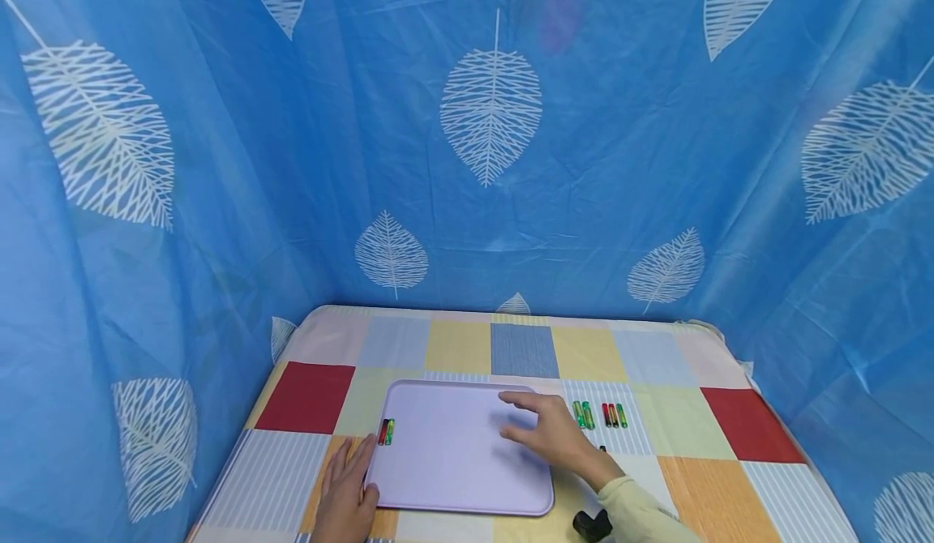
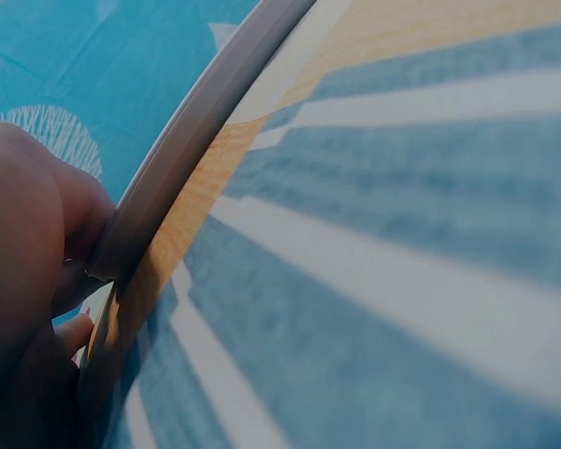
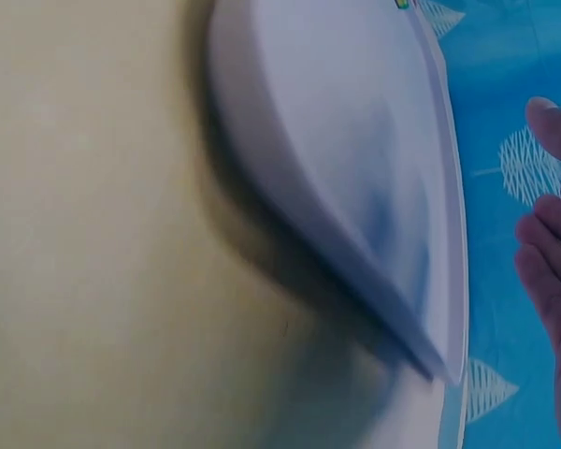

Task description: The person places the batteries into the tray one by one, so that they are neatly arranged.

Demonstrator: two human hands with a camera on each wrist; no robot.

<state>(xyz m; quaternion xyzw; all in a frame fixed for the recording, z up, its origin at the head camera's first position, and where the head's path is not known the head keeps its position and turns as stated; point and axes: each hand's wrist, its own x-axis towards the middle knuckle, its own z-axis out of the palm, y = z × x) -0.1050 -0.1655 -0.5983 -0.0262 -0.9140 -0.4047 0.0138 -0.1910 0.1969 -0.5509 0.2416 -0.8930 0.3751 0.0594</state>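
A pale lilac tray (image 1: 452, 454) lies on the checked cloth. Along its left rim sit a red battery (image 1: 383, 432) and a green battery (image 1: 390, 432), side by side. My left hand (image 1: 346, 490) rests by that rim, fingers extended close to the batteries; in the left wrist view its fingers touch the tray edge (image 2: 192, 131). Over the tray's right part hovers my right hand (image 1: 550, 433), thumb and fingers apart with nothing between them. The right wrist view shows this hand (image 3: 556, 253) at its right side, beyond the tray rim (image 3: 290, 178).
Right of the tray lie a pair of green batteries (image 1: 583, 415) and a group of red and green batteries (image 1: 614, 416). A black object (image 1: 593, 525) is beside the right sleeve (image 1: 642, 510). Blue leaf-print curtains (image 1: 409, 146) enclose the table's back and sides.
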